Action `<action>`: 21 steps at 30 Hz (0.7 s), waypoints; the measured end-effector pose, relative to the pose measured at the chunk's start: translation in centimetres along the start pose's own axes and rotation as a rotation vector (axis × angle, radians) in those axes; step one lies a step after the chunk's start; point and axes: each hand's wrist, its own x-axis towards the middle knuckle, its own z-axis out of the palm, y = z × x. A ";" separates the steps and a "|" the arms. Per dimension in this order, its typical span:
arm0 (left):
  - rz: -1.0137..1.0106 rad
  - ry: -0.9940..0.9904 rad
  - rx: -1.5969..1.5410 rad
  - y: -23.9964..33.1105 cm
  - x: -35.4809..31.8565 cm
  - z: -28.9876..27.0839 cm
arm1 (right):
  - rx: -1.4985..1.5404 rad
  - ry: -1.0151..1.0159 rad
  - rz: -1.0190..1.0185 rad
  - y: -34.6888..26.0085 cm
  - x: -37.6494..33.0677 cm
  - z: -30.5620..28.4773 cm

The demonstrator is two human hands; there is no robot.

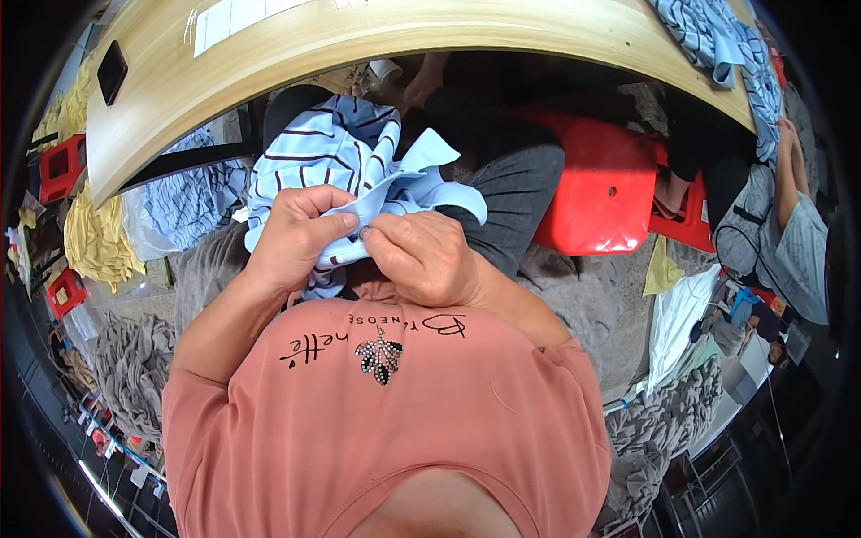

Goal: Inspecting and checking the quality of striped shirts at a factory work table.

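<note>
A light blue shirt (305, 166) with dark stripes lies bunched over my lap, its plain blue collar (429, 152) standing up on the right side. My left hand (303, 235) pinches a plain blue folded edge of the shirt between thumb and fingers. Close beside it, my right hand (423, 258) is closed on the same edge, fingertips curled in. A small dark round spot shows at the right fingertips; I cannot make out what it is. The lower part of the shirt is hidden behind my hands.
A wooden table (359, 47) curves across the front, with a black phone (112, 72) on its left end. Red stools (603, 193) stand at the right. Yellow cloth (100, 238) and grey cloth (139, 368) lie in heaps at the left. Another person's arm (787, 170) reaches to striped shirts (708, 40).
</note>
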 end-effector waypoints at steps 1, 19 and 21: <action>-0.002 -0.003 -0.001 0.0 0.0 0.1 | 0.006 -0.001 0.003 0.0 0.0 0.0; 0.080 0.001 0.139 0.2 -0.9 0.1 | 0.017 -0.067 0.041 -0.1 0.3 -0.3; 0.126 0.000 0.190 -0.3 -0.7 0.0 | 0.016 -0.059 0.081 0.0 0.4 0.0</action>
